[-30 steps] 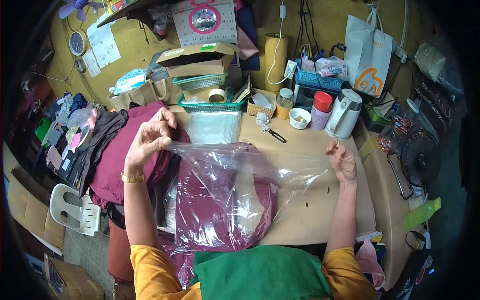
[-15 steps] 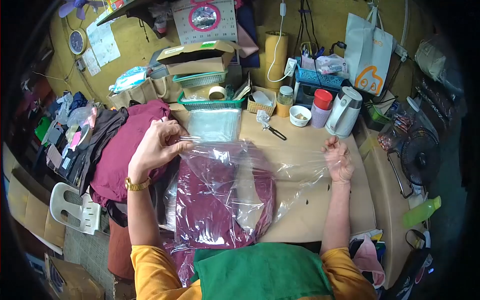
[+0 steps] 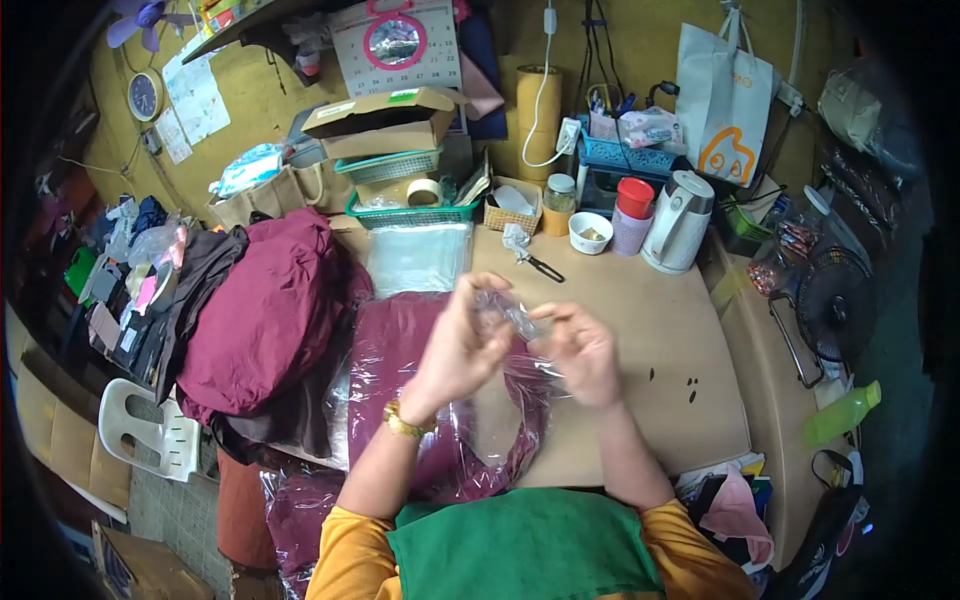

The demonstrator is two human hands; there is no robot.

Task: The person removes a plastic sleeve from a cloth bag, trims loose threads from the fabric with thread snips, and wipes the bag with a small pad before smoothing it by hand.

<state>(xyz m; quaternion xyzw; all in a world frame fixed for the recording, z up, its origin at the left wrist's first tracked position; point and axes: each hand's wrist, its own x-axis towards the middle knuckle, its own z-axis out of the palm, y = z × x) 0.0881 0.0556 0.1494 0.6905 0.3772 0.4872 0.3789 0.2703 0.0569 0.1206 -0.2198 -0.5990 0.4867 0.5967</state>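
Both my hands are close together above the table's middle. My left hand (image 3: 468, 345) is closed on a bunched part of a clear plastic bag (image 3: 510, 312). Right beside it, my right hand (image 3: 578, 350) pinches the same gathered plastic. Under them lies maroon fabric (image 3: 398, 350) inside the clear bag, partly hidden by my left hand and forearm. A stack of flat clear bags (image 3: 420, 258) lies just beyond the fabric. To the left is a large heap of maroon cloth (image 3: 262, 320).
A black-handled tool (image 3: 545, 268) lies behind my hands. Farther back are a white bowl (image 3: 590, 232), a red-lidded cup (image 3: 632, 215), a kettle (image 3: 680, 225) and green baskets (image 3: 420, 215). A white plastic chair (image 3: 150, 430) stands at the left, a black fan (image 3: 838, 305) at the right.
My hands have come together from far apart, and the stretched plastic edge between them is now bunched. The view has shifted slightly.
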